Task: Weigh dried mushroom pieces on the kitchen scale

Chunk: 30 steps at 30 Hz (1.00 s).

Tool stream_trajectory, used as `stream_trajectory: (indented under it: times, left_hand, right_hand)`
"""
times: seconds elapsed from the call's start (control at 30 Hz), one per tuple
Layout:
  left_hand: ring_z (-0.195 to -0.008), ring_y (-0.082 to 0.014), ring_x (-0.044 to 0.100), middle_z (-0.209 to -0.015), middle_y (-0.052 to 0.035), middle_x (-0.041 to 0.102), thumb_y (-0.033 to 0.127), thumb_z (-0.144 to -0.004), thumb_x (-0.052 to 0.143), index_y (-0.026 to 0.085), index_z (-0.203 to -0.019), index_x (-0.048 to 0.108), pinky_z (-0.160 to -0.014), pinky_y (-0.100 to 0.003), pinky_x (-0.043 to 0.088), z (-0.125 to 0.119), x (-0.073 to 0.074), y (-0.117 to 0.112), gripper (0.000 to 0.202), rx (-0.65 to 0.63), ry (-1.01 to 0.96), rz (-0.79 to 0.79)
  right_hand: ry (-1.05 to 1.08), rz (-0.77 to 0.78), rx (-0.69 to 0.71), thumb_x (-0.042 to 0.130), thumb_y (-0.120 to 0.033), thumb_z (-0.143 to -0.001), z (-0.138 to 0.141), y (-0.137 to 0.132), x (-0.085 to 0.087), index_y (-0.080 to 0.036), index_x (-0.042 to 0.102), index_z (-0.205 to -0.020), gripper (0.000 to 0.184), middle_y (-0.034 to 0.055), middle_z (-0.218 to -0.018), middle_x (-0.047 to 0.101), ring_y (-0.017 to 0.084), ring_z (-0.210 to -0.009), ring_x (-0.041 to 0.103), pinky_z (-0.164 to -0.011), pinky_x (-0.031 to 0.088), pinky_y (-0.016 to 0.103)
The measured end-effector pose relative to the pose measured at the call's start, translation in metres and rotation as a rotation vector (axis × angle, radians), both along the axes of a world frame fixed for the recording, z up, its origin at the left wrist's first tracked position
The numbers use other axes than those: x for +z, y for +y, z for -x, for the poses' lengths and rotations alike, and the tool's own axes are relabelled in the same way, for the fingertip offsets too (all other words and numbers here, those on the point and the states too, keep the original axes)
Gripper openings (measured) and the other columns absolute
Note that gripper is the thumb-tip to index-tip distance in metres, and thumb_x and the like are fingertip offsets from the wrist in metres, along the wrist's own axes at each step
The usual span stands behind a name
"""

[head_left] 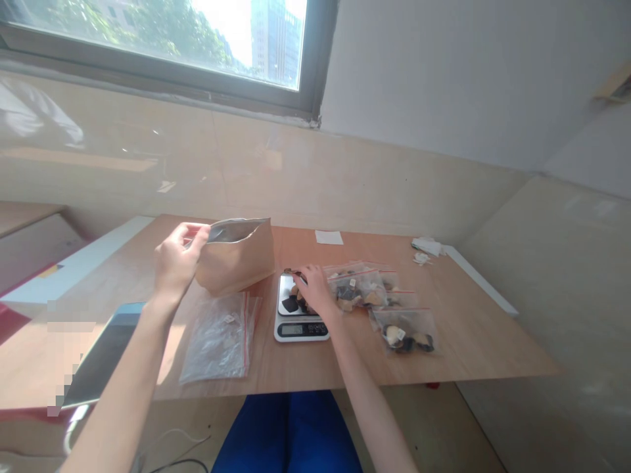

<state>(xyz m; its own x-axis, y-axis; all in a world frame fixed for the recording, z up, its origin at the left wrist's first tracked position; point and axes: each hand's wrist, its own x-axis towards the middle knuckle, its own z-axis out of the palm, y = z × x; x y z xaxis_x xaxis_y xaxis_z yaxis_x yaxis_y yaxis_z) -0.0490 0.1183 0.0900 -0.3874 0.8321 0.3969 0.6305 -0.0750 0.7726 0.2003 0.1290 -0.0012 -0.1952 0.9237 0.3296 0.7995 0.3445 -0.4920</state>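
Note:
My left hand (pixel 180 253) is closed on the near left edge of a brown paper bag (pixel 236 263), whose silvery inside shows at its gaping top. Over a white digital kitchen scale (pixel 302 332) is my right hand (pixel 314 286), its fingertips together at a dark brown dried piece (pixel 290 271). Black and tan dried pieces (pixel 290 303) lie on the scale's plate, partly covered by that hand. Right of the scale, several filled clear zip bags (pixel 359 289) overlap one another. One more filled zip bag (pixel 408 334) lies nearer the front edge.
Flat, clear zip bags (pixel 217 341) lie left of the scale. A dark tablet-like device (pixel 106 355) with a white cable sits at the table's left. Toward the wall are a white paper (pixel 328 238) and crumpled white scraps (pixel 426 246). The window (pixel 221 39) is above.

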Motion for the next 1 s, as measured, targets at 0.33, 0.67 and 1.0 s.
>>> stream_trajectory:
  times: [0.33, 0.67, 1.0]
  left_hand:
    - [-0.086, -0.0157, 0.058, -0.087, -0.0024, 0.065, 0.044, -0.082, 0.047, 0.019, -0.087, 0.062, -0.075, -0.022, 0.039, -0.002, 0.001, -0.012, 0.029, -0.024, 0.046, 0.075]
    - [-0.079, -0.0178, 0.064, -0.082, 0.0032, 0.069, 0.047, -0.078, 0.048, 0.03, -0.089, 0.065, -0.066, -0.025, 0.04, -0.012, -0.003, -0.062, 0.027, -0.077, 0.248, 0.247]
    - [-0.072, -0.0153, 0.067, -0.093, -0.0016, 0.072, 0.041, -0.086, 0.048, 0.024, -0.1, 0.066, -0.059, -0.022, 0.049, -0.015, -0.084, -0.116, 0.029, -0.16, 0.372, -0.249]
  right_hand:
    - [-0.21, 0.035, 0.03, 0.043, -0.007, -0.085, -0.009, 0.001, -0.009, -0.025, 0.068, -0.102, 0.034, 0.0085, -0.127, 0.053, 0.026, -0.119, 0.041, -0.099, 0.03, 0.047]
    - [0.45, -0.254, 0.347, 0.034, -0.002, -0.083, 0.031, -0.094, 0.052, -0.02, 0.065, -0.095, 0.038, 0.0047, -0.094, 0.063, 0.014, -0.096, 0.058, -0.086, 0.047, 0.027]
    - [0.128, 0.219, 0.26, 0.042, -0.005, -0.081, 0.095, -0.134, 0.057, -0.02, 0.065, -0.086, 0.028, 0.0047, -0.084, 0.068, 0.018, -0.079, 0.064, -0.069, 0.05, 0.027]
